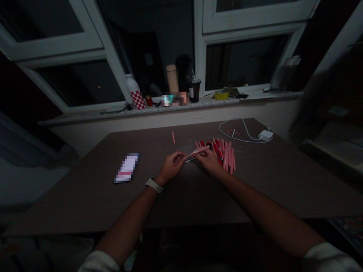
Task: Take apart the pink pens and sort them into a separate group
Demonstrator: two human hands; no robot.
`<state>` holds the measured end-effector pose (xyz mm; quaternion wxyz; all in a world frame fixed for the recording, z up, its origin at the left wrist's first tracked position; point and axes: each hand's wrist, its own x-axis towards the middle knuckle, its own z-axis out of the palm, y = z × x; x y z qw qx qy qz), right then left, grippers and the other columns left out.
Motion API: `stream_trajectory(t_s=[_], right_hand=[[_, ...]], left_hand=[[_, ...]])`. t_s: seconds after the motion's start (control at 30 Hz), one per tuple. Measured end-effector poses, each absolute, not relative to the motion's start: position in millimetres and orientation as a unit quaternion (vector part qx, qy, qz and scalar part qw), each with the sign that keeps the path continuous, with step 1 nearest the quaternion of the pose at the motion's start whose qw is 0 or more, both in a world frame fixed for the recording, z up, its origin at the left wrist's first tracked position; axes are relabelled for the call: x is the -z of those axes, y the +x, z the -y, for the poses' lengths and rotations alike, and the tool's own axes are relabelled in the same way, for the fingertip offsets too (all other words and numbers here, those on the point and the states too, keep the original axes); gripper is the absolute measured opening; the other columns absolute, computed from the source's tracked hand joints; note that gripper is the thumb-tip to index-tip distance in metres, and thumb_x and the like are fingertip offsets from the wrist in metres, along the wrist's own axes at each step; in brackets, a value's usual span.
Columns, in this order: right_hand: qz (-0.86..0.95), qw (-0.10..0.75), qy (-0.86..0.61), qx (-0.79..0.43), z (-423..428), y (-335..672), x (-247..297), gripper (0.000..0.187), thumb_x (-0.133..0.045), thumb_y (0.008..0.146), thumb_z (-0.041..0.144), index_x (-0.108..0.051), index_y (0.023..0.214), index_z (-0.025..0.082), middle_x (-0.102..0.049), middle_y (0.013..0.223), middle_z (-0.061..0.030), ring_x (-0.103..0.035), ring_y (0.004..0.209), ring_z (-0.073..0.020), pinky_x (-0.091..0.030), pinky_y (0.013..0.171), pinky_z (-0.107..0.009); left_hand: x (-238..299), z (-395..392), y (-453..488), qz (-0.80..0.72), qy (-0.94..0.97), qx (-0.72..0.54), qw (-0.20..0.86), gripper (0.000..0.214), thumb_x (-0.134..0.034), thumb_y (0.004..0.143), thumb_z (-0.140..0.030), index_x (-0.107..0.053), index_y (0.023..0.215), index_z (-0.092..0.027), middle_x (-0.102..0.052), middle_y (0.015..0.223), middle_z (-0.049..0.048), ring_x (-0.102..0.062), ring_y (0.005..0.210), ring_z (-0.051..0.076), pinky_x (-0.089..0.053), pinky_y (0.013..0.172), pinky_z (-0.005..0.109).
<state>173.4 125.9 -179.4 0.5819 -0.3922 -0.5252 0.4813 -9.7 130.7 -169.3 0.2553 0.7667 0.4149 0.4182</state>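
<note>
Your left hand (171,168) and right hand (209,162) met above the worktop (119,204), fingers curled closed: the right gripped a pink tube (200,150), and the left pinched its near end, though the exact hold was too small to tell. A thin silver rod (190,159) lay just under it. The tube sat right beside a loose heap of pink and red sticks (222,154), so a slipped grip could have dropped it among them and scattered the pile. A lone pink stick (173,137) lay apart, free to roll. Pulling back sharply could also have snagged the white charger cable (241,130) beyond the heap, dragging its power brick (265,135) across the worktop.
</note>
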Motion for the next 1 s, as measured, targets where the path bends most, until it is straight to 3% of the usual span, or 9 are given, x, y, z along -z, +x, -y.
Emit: stream_trajectory(t_s=[0.3,0.57,1.0], right_hand=[[0.555,0.55,-0.358,-0.511,-126,172,182,0.024,-0.076,0.067,0.037,-0.069,0.078,0.017,-0.07,0.08,-0.0042,-0.065,0.077,-0.0176,-0.048,0.074,-0.03],[0.552,0.516,-0.37,-0.541,-119,172,177,0.027,-0.076,0.068,0.041,-0.07,0.079,0.016,-0.068,0.074,-0.0041,-0.054,0.058,-0.0109,-0.035,0.047,-0.021],[0.589,0.445,-0.32,-0.595,-115,175,178,0.023,-0.077,0.07,0.037,-0.072,0.079,0.016,-0.069,0.074,-0.0035,-0.055,0.059,-0.0106,-0.036,0.046,-0.02]], left_hand=[[171,-131,-10,-0.411,0.767,-0.412,0.272,0.027,-0.062,0.085,-0.041,-0.068,0.092,-0.015,-0.068,0.076,0.0024,-0.056,0.065,0.012,-0.041,0.057,0.021],[170,-134,-13,-0.404,0.74,-0.428,0.326,0.022,-0.067,0.081,-0.036,-0.071,0.087,-0.015,-0.074,0.08,0.0049,-0.066,0.071,0.016,-0.05,0.064,0.024],[167,-133,-15,-0.389,0.71,-0.407,0.424,0.018,-0.076,0.066,-0.028,-0.066,0.073,-0.014,-0.072,0.07,0.0034,-0.067,0.065,0.016,-0.051,0.062,0.024]])
